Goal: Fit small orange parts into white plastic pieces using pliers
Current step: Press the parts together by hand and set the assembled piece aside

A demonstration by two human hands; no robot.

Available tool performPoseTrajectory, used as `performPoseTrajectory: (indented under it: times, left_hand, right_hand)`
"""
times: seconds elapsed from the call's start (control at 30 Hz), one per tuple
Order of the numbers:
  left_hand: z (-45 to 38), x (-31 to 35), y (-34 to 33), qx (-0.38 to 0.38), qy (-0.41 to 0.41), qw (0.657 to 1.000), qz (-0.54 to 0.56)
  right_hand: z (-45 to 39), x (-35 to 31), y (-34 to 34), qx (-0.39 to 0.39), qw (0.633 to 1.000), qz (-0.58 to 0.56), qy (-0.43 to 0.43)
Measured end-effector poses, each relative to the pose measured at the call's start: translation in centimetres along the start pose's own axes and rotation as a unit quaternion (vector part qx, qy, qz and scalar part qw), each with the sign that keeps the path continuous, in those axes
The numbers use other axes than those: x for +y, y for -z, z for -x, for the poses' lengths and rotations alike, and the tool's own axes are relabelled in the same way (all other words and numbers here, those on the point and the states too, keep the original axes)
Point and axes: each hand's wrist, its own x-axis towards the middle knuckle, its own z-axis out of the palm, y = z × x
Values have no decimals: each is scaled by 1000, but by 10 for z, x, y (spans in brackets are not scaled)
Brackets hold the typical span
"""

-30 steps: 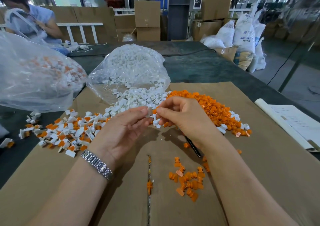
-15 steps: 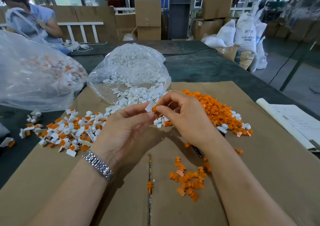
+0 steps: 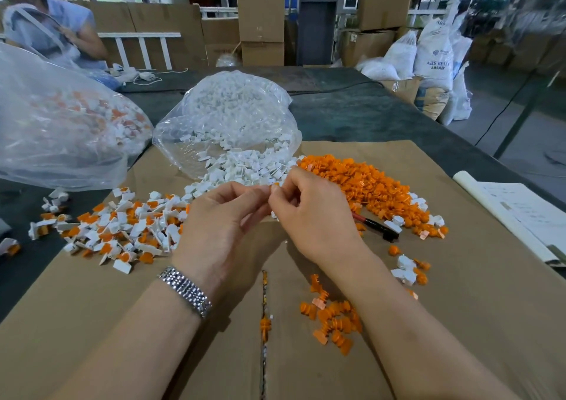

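**Fingertips meet over the piles**

Left hand (image 3: 220, 225) and right hand (image 3: 309, 212) pinch together at one small piece, almost hidden between fingertips. Orange parts (image 3: 367, 182) lie right, white pieces (image 3: 239, 169) behind. Pliers (image 3: 378, 228) half-covered by the wrist.

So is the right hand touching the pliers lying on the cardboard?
Apart. In the head view the right hand is raised, pinching a small part with the left hand; the pliers lie untouched beside it on the cardboard.
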Motion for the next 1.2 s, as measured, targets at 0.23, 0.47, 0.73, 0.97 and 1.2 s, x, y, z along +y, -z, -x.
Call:
performPoseTrajectory:
  times: [0.23,0.47,0.73,0.97,1.2]
  left_hand:
    - [-5,5,7,10,16,1000,8]
    - [-5,4,9,-12,13,1000,0]
    - [-5,2,13,-27,-64,993,-94]
    - [-6,3,16,-32,-67,993,-90]
    - [-6,4,16,-39,-38,995,-79]
  right_hand:
    - [-3,5,14,-114,989,-95,8]
    - [-4,7,14,-42,993,-75,85]
    - [-3,9,15,-8,991,14,135]
    - [-3,9,15,2,990,8,141]
    - [-4,8,18,-23,991,-56,120]
